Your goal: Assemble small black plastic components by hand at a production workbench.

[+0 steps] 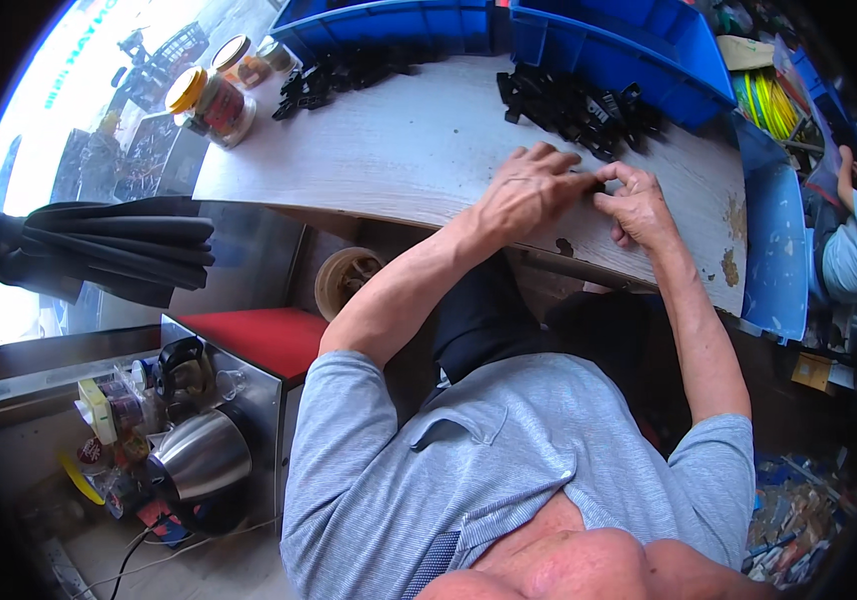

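Note:
Over the near part of the white-grey tabletop (389, 150), my two hands meet. My right hand (641, 208) is closed in a pinch, thumb and forefinger on a small dark part (599, 187), mostly hidden by the fingers. From the left, my left hand (537, 192) reaches to the same spot. Its fingers are smeared by motion, so its grip on the part cannot be made out. Just beyond the hands lies a heap of black plastic pieces (584, 112), some with light markings. A second heap of black pieces (334, 80) lies farther left.
Two blue bins (629, 65) (389, 28) stand along the far edge. Jars, one yellow-lidded (211, 105), stand at the far left corner. A blue container (777, 240) adjoins the right edge. A steel kettle (204, 455) sits low left by a red-topped cabinet (259, 338). Another person (849, 250) is at far right.

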Demonstrator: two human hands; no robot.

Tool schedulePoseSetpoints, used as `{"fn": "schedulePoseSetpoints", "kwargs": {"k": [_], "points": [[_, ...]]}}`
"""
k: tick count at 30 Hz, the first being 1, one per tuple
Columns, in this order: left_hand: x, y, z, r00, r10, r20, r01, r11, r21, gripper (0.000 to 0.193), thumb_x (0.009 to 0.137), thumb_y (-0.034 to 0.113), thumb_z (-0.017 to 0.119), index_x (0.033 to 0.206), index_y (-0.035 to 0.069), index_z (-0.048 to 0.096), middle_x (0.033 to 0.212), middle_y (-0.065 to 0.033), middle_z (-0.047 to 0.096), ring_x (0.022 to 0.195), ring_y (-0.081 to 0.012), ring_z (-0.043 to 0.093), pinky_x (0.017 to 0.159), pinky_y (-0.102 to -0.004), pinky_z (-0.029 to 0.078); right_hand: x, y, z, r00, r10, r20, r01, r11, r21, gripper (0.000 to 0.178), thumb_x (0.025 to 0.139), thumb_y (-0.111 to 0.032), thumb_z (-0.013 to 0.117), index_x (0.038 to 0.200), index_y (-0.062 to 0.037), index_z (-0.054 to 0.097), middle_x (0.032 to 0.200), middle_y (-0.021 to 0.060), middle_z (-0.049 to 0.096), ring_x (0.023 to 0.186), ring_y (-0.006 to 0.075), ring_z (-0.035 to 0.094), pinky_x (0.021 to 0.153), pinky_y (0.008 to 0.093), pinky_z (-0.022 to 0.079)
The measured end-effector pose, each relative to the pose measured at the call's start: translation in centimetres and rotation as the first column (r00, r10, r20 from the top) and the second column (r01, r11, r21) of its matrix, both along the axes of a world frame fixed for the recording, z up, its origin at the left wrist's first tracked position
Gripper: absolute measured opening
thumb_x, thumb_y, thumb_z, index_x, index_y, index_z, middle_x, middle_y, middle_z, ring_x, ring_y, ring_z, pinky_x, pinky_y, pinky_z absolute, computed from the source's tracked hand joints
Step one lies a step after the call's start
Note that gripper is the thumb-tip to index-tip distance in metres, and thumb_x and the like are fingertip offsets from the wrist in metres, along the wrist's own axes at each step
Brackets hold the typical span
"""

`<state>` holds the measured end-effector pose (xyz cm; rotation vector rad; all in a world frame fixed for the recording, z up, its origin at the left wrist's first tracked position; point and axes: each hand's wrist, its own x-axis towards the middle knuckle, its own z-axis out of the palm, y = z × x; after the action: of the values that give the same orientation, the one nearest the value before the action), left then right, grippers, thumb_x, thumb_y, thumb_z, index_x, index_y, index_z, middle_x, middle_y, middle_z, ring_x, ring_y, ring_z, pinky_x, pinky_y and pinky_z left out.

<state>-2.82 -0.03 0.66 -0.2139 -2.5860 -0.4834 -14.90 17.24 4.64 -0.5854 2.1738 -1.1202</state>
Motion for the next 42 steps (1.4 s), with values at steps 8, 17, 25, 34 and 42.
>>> {"fn": "schedulePoseSetpoints", "kwargs": {"k": [8, 17, 25, 34, 42], "points": [[2.3, -17.0, -1.1, 0.566, 0.789, -0.240, -0.819, 0.571, -0.055, 0.036, 0.087, 0.016, 0.068, 0.123, 0.013, 0.069, 0.126, -0.0124, 0.067, 0.115, -0.0362, 0.060, 0.096, -0.0471, 0.050, -2.1, 3.1, 0.0, 0.952, -0.253, 0.173, 0.286, 0.935, -0.208, 0.039, 0.085, -0.022, 0.078, 0.113, -0.0013, 0.062, 0.054, 0.0007, 0.052, 0.044, 0.0124, 0.058, 0.042, 0.0269, 0.052], [1.4, -20.7, -2.3, 0.619, 0.752, -0.228, -0.785, 0.606, -0.132, 0.029, 0.086, 0.014, 0.062, 0.113, 0.011, 0.071, 0.116, -0.0109, 0.069, 0.105, -0.0359, 0.063, 0.090, -0.0464, 0.052, -9.2, 7.7, -0.1, 0.680, -0.717, 0.151, 0.722, 0.620, -0.308, 0.034, 0.086, -0.024, 0.080, 0.113, -0.0089, 0.066, 0.059, 0.0013, 0.053, 0.051, 0.0158, 0.061, 0.051, 0.0338, 0.060], [2.2, -18.5, -2.5, 0.775, 0.613, -0.154, -0.630, 0.770, -0.101, 0.025, 0.089, 0.014, 0.065, 0.113, 0.010, 0.071, 0.107, -0.0127, 0.071, 0.102, -0.0344, 0.066, 0.093, -0.0435, 0.051, -4.5, 0.6, -0.9, 0.932, -0.339, 0.128, 0.356, 0.920, -0.161, 0.040, 0.081, -0.025, 0.084, 0.112, -0.0079, 0.066, 0.060, 0.0000, 0.056, 0.045, 0.0105, 0.056, 0.043, 0.0281, 0.053], [3.0, -15.8, -2.2, 0.840, 0.532, -0.107, -0.525, 0.846, 0.091, 0.018, 0.092, 0.016, 0.064, 0.105, 0.009, 0.074, 0.096, -0.0130, 0.073, 0.091, -0.0354, 0.066, 0.084, -0.0451, 0.051, -2.1, -3.5, 0.1, 0.968, -0.199, -0.153, 0.214, 0.973, 0.088, 0.039, 0.079, -0.026, 0.084, 0.111, -0.0074, 0.070, 0.071, 0.0038, 0.063, 0.043, 0.0107, 0.052, 0.039, 0.0288, 0.047], [2.6, -14.4, -1.6, 0.850, 0.515, -0.111, -0.517, 0.856, 0.015, 0.026, 0.089, 0.014, 0.069, 0.114, 0.009, 0.073, 0.105, -0.0138, 0.074, 0.098, -0.0362, 0.066, 0.090, -0.0442, 0.051, -1.9, -3.0, -0.4, 0.963, -0.215, -0.163, 0.227, 0.972, 0.054, 0.036, 0.081, -0.024, 0.082, 0.110, -0.0067, 0.070, 0.068, 0.0033, 0.063, 0.043, 0.0103, 0.052, 0.038, 0.0284, 0.047]]}}
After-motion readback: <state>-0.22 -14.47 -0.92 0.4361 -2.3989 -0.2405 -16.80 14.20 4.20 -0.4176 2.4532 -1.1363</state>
